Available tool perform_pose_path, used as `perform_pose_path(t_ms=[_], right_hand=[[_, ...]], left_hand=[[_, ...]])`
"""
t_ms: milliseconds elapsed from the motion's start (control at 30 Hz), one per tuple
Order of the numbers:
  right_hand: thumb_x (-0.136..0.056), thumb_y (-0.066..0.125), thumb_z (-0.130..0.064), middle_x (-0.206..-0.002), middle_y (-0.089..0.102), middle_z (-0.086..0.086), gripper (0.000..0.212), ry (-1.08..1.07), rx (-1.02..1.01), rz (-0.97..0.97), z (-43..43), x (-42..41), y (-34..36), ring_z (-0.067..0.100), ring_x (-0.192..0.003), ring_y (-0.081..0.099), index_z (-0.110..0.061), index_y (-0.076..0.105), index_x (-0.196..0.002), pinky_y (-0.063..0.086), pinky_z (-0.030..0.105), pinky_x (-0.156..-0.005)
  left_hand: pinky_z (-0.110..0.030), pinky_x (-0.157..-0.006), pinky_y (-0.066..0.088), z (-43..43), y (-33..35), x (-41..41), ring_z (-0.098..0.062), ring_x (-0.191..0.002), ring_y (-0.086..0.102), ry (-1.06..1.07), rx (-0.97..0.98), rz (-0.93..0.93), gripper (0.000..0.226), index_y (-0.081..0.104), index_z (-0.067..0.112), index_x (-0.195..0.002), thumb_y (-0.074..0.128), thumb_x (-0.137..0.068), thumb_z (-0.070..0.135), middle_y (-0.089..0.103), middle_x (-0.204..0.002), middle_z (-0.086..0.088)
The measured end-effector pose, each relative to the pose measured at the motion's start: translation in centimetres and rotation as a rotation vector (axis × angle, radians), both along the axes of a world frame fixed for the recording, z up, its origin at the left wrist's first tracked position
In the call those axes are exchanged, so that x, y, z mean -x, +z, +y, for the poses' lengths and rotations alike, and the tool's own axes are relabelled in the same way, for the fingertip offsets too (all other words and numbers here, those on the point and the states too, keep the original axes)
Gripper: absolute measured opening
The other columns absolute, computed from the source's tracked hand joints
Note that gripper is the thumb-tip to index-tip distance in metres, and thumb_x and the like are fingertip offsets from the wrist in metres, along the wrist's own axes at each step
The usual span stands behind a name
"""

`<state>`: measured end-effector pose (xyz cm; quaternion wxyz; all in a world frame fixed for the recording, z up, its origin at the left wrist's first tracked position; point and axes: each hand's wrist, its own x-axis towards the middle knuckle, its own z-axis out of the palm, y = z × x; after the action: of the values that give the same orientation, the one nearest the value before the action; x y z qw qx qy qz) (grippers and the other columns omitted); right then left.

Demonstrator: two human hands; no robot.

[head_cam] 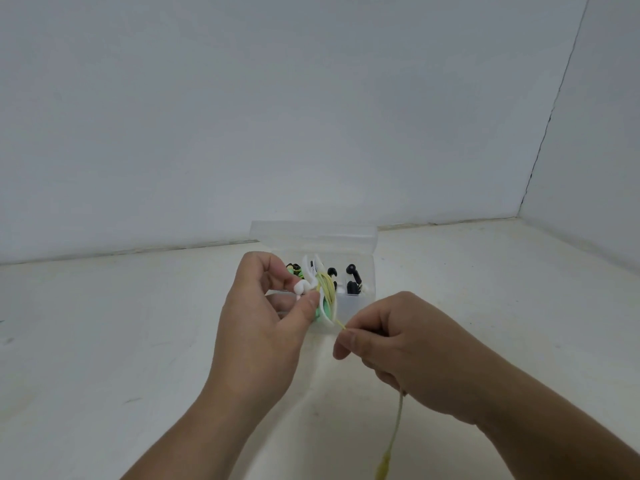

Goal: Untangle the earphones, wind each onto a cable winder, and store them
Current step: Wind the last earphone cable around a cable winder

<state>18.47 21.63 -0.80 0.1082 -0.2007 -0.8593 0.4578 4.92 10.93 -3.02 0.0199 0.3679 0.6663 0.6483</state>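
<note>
The person's left hand (263, 317) is raised just above the white desk (104, 341), thumb and curled fingers gripping a white plastic cable winder (326, 316) with a mint-green part showing at its lower edge. A pale yellow earphone cable (327, 285) is looped several times round the winder's middle, and a white earbud (300, 288) sits pinched against the fingertips at the winder's left side. From the winder's bottom the cable runs taut to the right hand (398, 351), which pinches it between thumb and forefinger, the other fingers folded in. That hand hides the next stretch; the cable comes out under the wrist and hangs down to a yellow plug (382, 469) at the bottom edge of view. Directly behind the winder stands a clear plastic storage box (356, 303), its lid tipped open at the back. The left hand and winder block its left front, but black earbuds (351, 270) show inside, along with something green and black further left. A pale grey wall (277, 98) rises behind the desk.
</note>
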Motion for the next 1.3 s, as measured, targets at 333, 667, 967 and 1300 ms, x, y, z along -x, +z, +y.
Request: perform_pose_path(t_ms=[333,667,967,1300], right_hand=[[-0.098,0.058,-0.031,-0.050,0.042,-0.005,0.026,0.094,-0.016,-0.051,-0.1,0.0,0.1,0.014,-0.048,0.038,-0.025,0.074,-0.078,0.035,0.025,-0.052],[-0.097,0.059,-0.026,-0.056,0.043,0.001,0.026,0.007,-0.006,0.005,0.5,-0.6,0.7,0.017,-0.052,0.038,-0.018,0.075,-0.078,0.033,0.030,-0.052],[-0.096,0.060,-0.021,-0.052,0.041,-0.002,0.029,-0.191,0.026,0.023,1.4,-0.9,0.6,0.020,-0.053,0.035,-0.016,0.074,-0.071,0.032,0.031,-0.053],[-0.097,0.058,-0.018,-0.048,0.050,-0.003,0.027,-0.051,0.035,0.118,0.7,-0.8,1.0,0.015,-0.046,0.049,-0.017,0.072,-0.073,0.045,0.025,-0.053]], left_hand=[[-0.039,-0.073,0.055,0.3,-0.2,-0.2,-0.023,-0.073,0.075,-0.033,0.015,-0.162,0.028,0.047,0.024,-0.089,0.073,-0.087,0.013,0.067,-0.078,0.002],[-0.041,-0.078,0.061,0.1,-0.2,0.3,-0.033,-0.073,0.068,-0.084,0.018,-0.100,0.039,0.051,0.032,-0.080,0.069,-0.087,-0.003,0.064,-0.079,-0.014],[-0.043,-0.075,0.062,0.2,-0.2,0.7,-0.027,-0.071,0.059,-0.109,-0.021,-0.176,0.027,0.053,0.017,-0.090,0.066,-0.088,-0.006,0.058,-0.070,0.001],[-0.031,-0.064,0.055,-0.1,0.1,-0.3,-0.013,-0.067,0.061,-0.059,0.132,0.004,0.033,0.055,0.029,-0.091,0.078,-0.080,0.009,0.068,-0.082,0.008]])
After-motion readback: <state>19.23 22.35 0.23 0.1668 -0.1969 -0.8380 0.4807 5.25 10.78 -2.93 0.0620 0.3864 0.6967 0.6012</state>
